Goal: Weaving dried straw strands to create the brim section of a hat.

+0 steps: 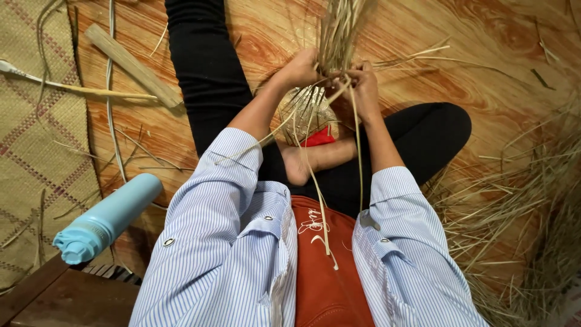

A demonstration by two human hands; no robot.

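I sit on a wooden floor with one leg stretched out and the other folded. My left hand and my right hand both grip a bundle of dry straw strands that stands up between them. Loose strands trail from the bundle down over my bare foot and my red shirt. Under the hands lies a small woven straw piece, partly hidden. A red item shows beside the foot.
A light blue bottle lies at my left, near a dark wooden bench edge. A woven mat covers the floor at the left. A flat wooden stick lies beyond it. A heap of loose straw fills the right side.
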